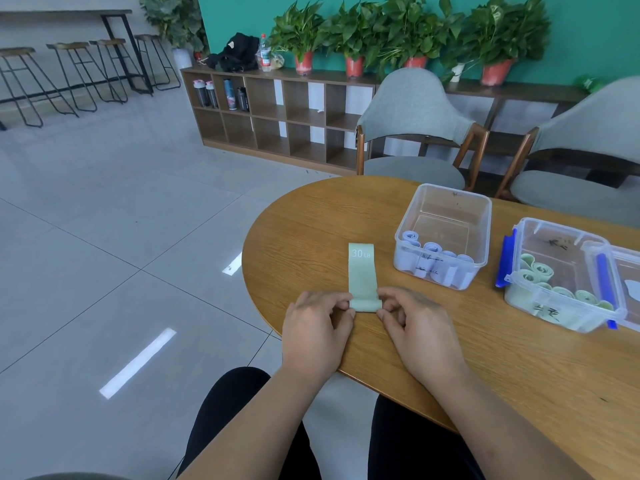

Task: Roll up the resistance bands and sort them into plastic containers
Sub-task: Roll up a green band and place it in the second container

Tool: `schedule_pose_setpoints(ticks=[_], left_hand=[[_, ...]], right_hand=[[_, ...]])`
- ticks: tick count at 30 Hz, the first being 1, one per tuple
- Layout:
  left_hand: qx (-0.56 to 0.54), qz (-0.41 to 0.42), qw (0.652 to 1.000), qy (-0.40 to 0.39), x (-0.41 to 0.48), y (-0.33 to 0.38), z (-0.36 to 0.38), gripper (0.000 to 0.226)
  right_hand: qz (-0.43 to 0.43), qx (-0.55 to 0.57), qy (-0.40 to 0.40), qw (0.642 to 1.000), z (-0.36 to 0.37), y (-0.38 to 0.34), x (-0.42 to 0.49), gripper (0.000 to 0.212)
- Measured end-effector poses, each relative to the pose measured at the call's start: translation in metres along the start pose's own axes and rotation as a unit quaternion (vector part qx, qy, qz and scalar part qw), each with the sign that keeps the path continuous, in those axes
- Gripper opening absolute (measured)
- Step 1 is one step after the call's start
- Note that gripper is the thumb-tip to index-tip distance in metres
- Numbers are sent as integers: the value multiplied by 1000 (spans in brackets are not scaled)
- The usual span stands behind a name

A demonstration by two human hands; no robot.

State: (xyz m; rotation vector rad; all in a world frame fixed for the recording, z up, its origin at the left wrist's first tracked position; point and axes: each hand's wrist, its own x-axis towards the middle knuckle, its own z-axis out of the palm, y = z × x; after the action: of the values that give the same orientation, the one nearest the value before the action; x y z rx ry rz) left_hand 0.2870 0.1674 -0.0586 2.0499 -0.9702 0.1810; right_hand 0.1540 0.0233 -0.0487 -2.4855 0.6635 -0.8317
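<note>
While left hand (313, 327), right hand (419, 327) pinch green band (362, 275), clear container (486, 233) holds lavender rolls (433, 248), blue-latched container (557, 226) green rolls (540, 270).

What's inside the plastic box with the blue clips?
The clip box holds rolled green bands, standing along its near side. Its cloudy front wall blurs their lower parts, so an exact count cannot be told.

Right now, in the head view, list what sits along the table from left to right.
left hand → green band, its near end pinched by both hands → right hand → clear container of pale blue rolls → clear container of green rolls
</note>
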Motion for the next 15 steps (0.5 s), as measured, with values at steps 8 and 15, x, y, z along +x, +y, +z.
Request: schedule_pose_setpoints(ticks=[8,15], left_hand=[[-17,-14,1000,4,-1,3,-3,17],[3,3,1000,7,-2,2,-2,15]], right_hand=[[12,20,1,1000,-4,-1,0,17],[5,4,-3,1000,-3,-1,-1,20]])
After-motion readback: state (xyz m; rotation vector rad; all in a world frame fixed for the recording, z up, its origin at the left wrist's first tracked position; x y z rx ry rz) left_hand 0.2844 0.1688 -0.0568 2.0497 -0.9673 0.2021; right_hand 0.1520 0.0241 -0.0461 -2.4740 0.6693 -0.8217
